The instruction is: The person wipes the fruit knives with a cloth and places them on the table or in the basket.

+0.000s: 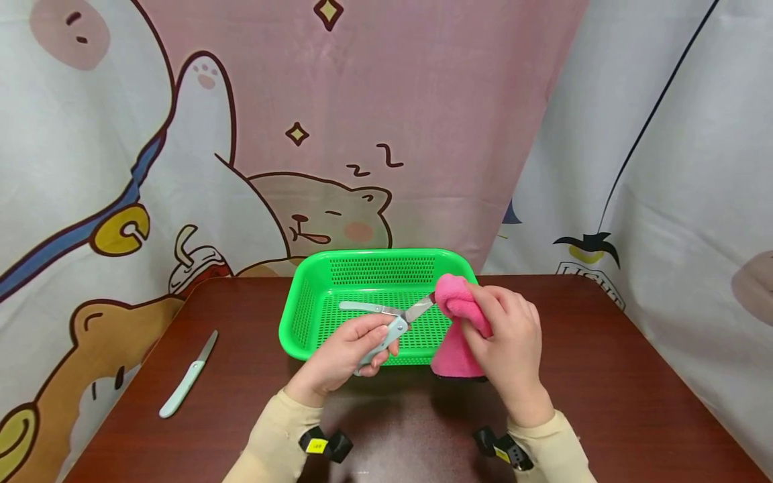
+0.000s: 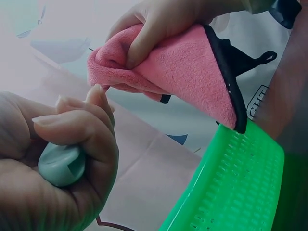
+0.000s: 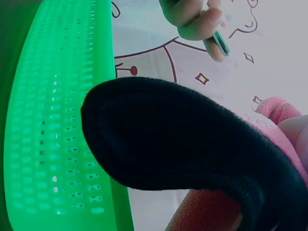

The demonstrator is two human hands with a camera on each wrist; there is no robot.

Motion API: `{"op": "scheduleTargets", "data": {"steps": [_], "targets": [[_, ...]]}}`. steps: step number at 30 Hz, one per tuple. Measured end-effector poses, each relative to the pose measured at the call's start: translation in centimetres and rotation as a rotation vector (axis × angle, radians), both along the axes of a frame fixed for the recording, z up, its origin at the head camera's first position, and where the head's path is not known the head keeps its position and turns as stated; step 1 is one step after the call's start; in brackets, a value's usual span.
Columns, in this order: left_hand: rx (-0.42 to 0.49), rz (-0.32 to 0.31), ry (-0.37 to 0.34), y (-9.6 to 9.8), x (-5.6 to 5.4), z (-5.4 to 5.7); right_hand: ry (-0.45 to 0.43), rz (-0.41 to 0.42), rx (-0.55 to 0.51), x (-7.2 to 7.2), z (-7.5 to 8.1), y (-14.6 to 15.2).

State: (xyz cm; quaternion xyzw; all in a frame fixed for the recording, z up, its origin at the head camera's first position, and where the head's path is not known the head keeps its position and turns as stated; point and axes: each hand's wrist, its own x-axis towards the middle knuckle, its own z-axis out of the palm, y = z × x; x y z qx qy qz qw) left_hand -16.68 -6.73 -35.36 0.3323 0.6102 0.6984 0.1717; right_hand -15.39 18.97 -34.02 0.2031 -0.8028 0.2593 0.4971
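My left hand (image 1: 356, 345) grips the pale mint handle of a folding knife (image 1: 418, 309), its blade pointing up and right. In the left wrist view the butt of the mint handle (image 2: 62, 166) shows inside the curled fingers. A pink cloth (image 1: 457, 352) with a black edge is pinched in my right hand (image 1: 510, 332), bunched at the top and hanging below. The blade's tip meets the bunched part, where the cloth hides its end. In the right wrist view the cloth's dark edging (image 3: 159, 134) covers much of the scene.
Behind the hands stands a green perforated basket (image 1: 377, 255), with a second mint-handled knife (image 1: 362, 306) inside. Another such knife (image 1: 188, 379) lies on the brown table (image 1: 604, 376) at the left. A printed curtain (image 1: 423, 121) hangs along the table's back.
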Motion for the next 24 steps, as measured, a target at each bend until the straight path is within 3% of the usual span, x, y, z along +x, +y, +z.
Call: {"op": "scheduleTargets", "data": {"steps": [8, 16, 24], "targets": [[-0.036, 0.032, 0.002, -0.3, -0.2, 0.1, -0.097, -0.027, -0.028, 0.1, 0.3, 1.1], [-0.039, 0.107, -0.009, -0.9, -0.2, 0.6, -0.122, 0.004, -0.117, 0.0, 0.5, 1.5], [-0.040, 0.178, 0.013, -1.2, -0.2, 1.0, -0.135, 0.011, -0.125, 0.0, 0.6, 1.7]]}}
